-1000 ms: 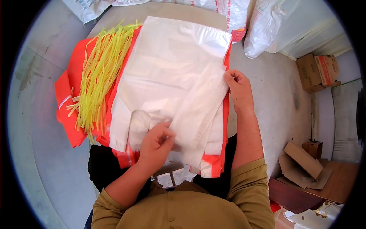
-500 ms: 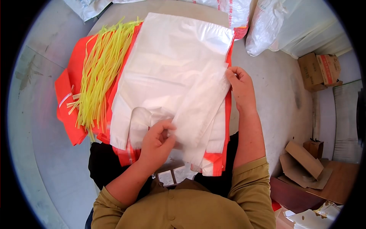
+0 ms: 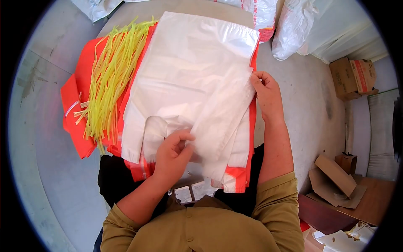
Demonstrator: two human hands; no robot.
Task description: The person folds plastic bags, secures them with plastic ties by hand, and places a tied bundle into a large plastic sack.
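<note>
A stack of white plastic bags [image 3: 184,71] lies before me over red plastic bags [image 3: 86,67]. The top bag has a strip folded diagonally across its right side. My right hand [image 3: 266,90] pinches the upper right end of that strip. My left hand [image 3: 174,153] is closed on the strip's lower left edge, near the curved cutout between the bag handles. Long yellow ties [image 3: 115,80] lie in a loose bundle on the red bags to the left.
Filled white sacks [image 3: 294,29] stand at the back. Cardboard boxes [image 3: 350,77] are at the right wall. Flattened cardboard [image 3: 336,180] lies on a brown surface at the lower right. My legs are under the stack's near edge.
The view has shifted slightly, so the stack appears a little higher and further right. Both hands keep their hold on the white bag with hardly any movement.
</note>
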